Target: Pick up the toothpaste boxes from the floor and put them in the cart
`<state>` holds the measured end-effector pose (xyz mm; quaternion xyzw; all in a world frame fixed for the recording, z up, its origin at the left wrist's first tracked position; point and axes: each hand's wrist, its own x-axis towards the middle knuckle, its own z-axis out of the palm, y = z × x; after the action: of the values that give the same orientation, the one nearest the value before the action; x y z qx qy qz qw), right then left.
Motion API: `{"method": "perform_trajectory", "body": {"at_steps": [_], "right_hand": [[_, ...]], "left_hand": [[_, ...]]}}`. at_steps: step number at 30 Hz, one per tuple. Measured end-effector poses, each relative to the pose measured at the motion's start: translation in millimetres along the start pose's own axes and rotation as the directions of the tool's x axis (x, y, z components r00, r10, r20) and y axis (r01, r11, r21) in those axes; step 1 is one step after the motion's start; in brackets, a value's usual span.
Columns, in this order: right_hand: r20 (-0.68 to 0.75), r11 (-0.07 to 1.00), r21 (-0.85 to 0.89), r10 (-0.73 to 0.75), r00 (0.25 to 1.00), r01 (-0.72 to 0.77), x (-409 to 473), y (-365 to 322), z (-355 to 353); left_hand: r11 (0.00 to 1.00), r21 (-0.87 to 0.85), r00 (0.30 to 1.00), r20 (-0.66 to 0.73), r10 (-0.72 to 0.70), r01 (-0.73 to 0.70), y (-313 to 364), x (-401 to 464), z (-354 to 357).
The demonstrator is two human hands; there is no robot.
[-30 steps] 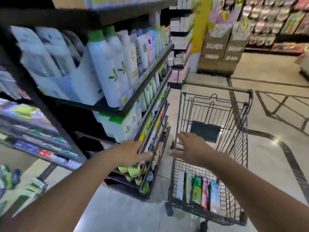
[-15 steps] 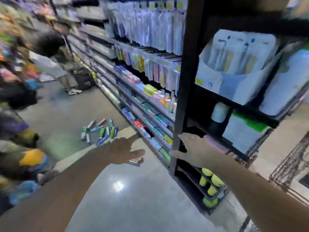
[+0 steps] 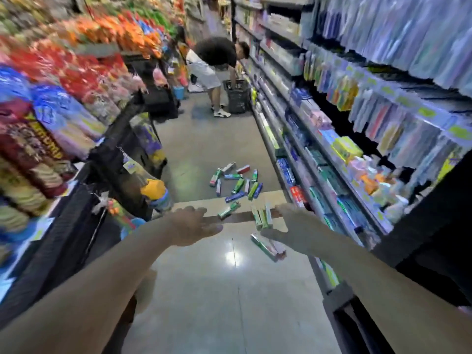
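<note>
Both hands out front, empty: left hand (image 3: pixel 190 227) and right hand (image 3: pixel 293 227), fingers loosely spread, pinching nothing. Nearest toothpaste box (image 3: pixel 267 247) on the floor (image 3: pixel 229 302) just under the right fingers, a few more just past them. Main pile (image 3: pixel 236 183) well beyond. Step: approach, reach phase. Next: crouch, grab nearest boxes. Cart not in view.

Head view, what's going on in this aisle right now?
A person faces a scatter of toothpaste boxes on the floor. Both arms are stretched out ahead, left hand and right hand open and empty, above the nearest boxes. No cart is in view. Farther down, another shopper bends over a black basket.
</note>
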<state>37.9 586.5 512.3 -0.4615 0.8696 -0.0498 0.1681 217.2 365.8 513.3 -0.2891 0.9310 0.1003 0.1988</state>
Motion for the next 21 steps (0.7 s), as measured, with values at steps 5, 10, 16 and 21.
{"method": "perform_trajectory", "body": {"at_steps": [5, 10, 16, 21], "right_hand": [[0.006, 0.996, 0.027, -0.09, 0.996, 0.09, 62, 7, -28], [0.04, 0.985, 0.022, -0.172, 0.984, 0.171, 130, -3, -38], [0.126, 0.984, 0.009, -0.178, 0.976, 0.178, 236, -22, -25], [0.157, 0.989, 0.027, -0.146, 0.977, 0.143, 329, -37, -25]], "left_hand": [[0.994, -0.07, 0.996, -0.033, -0.088, 0.085, -1, 29, -31], [0.986, -0.115, 0.991, -0.037, -0.13, 0.125, -18, 61, -50], [0.967, -0.167, 0.981, 0.029, -0.192, 0.194, -78, 135, -58], [0.968, -0.178, 0.984, 0.061, -0.168, 0.176, -135, 219, -81]]}}
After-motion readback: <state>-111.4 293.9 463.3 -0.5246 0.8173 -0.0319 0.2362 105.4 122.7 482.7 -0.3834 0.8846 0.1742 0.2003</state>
